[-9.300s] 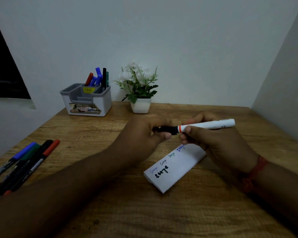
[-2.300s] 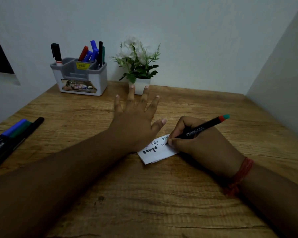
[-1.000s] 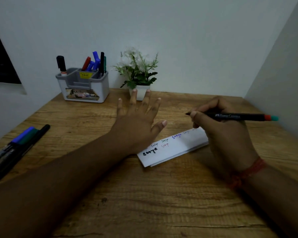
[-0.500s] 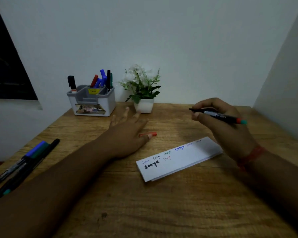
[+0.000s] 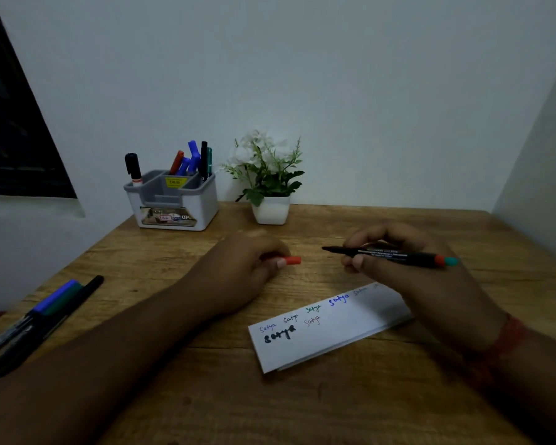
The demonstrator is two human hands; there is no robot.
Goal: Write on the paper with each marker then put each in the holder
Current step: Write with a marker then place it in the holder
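My right hand (image 5: 411, 268) holds an uncapped black marker (image 5: 389, 253) level above the desk, its tip pointing left and its red and teal end to the right. My left hand (image 5: 241, 271) pinches the marker's red cap (image 5: 292, 260) just left of that tip, with a small gap between them. The folded white paper (image 5: 334, 332) lies below both hands with several small written words on it. The grey and white holder (image 5: 174, 200) stands at the back left with several markers upright in it.
Several loose markers (image 5: 49, 313) lie at the desk's left edge. A small potted plant (image 5: 267, 181) stands right of the holder. White walls close the desk at the back and on the right. A dark window is on the left.
My right hand lifted the marker off the paper and turned it level. My left hand left the paper, picked up the red cap and brought it toward the tip.
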